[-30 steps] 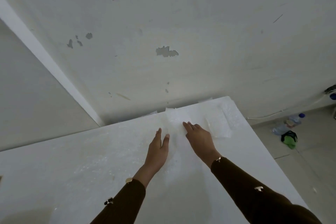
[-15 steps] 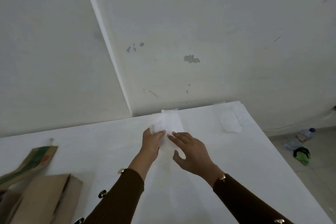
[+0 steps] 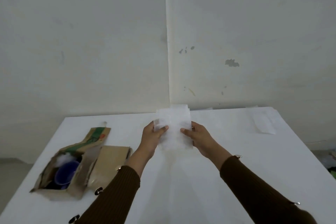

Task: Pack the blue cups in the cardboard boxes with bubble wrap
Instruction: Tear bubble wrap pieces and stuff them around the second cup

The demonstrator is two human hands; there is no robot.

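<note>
My dark brown ribbed sleeves (image 3: pixel 254 187) with small metal buttons reach forward over the white table (image 3: pixel 236 169) from its near edge. Toward the table's left edge, nearest to me, lies an open brown cardboard box (image 3: pixel 60 174) with a blue plastic cup (image 3: pixel 66 172) inside it and a tuft of white packing material at the cup's far side. Just beside that box on its right lies a second, plain cardboard box (image 3: pixel 109 162), and my left sleeve passes across its near corner. A long cardboard flap with green and red print (image 3: pixel 94 137) stretches from the open box toward the far edge.

Further out, around the middle of the table, my left hand (image 3: pixel 151 138) and my right hand (image 3: pixel 199 137) each pinch a side edge of a translucent white sheet of bubble wrap (image 3: pixel 173 127), thumbs on top and fingers curled beneath. The sheet is spread flat between my hands, its far end reaching past the table's far edge in front of the wall corner.

Near the far right corner lies another pale sheet of bubble wrap (image 3: pixel 263 123), flat on the table and well apart from my hands.
</note>
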